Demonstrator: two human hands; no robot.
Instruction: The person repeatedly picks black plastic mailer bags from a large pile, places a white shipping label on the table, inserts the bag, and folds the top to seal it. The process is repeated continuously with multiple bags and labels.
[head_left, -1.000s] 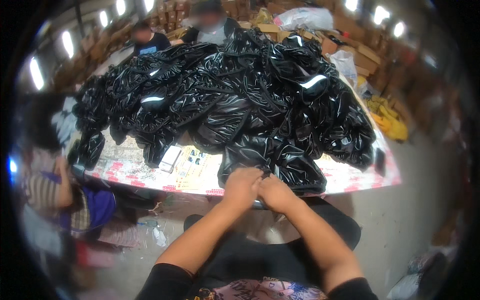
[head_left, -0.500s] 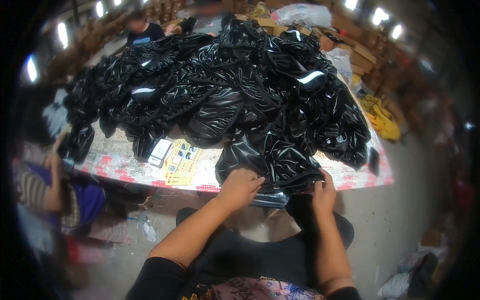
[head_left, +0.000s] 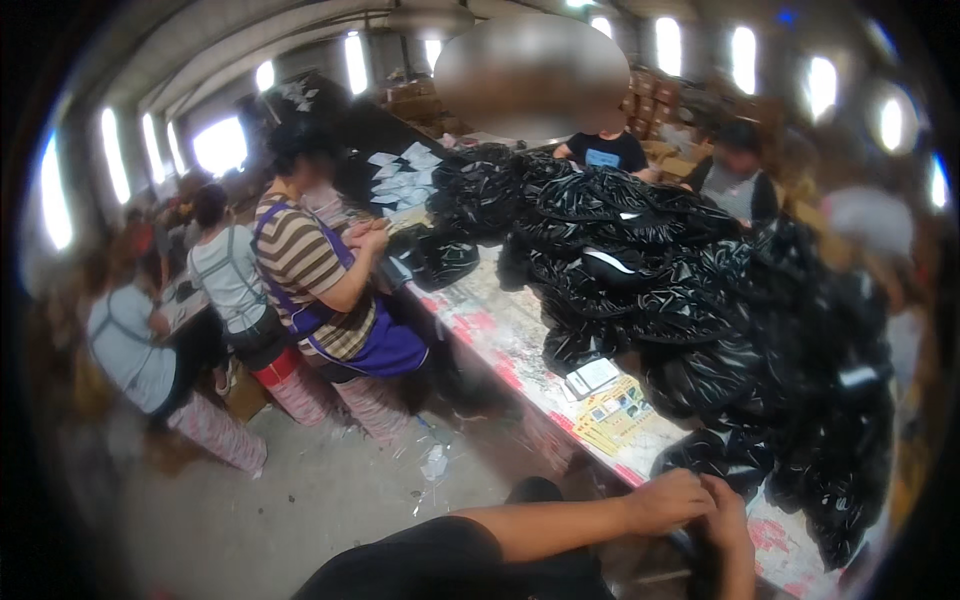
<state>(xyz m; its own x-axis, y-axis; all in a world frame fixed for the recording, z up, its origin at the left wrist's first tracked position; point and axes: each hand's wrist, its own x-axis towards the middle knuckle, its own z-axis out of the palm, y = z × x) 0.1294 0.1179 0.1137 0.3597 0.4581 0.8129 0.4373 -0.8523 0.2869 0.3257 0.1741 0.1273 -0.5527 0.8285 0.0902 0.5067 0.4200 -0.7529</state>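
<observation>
My left hand [head_left: 668, 502] and my right hand [head_left: 727, 512] are close together at the table's near edge, fingers curled. Both are closed at the rim of a shiny black fabric piece [head_left: 718, 462], which lies just beyond them; the exact pinch is hidden by my fingers. Behind it rises a large heap of similar black fabric pieces [head_left: 640, 235], some with white strips. Left of my hands, several yellow printed cards [head_left: 622, 418] and a small white box [head_left: 592, 376] rest on the table.
The long table [head_left: 490, 300] has a worn white and red top. Along its left side stands a co-worker in a striped shirt and purple apron [head_left: 325, 275]. More people are behind the heap and at the far left. White pieces [head_left: 405, 175] lie at the far end.
My view has swung left, bringing the co-workers and the table's far end into sight. My hands, apart before along the black piece's edge, have come together.
</observation>
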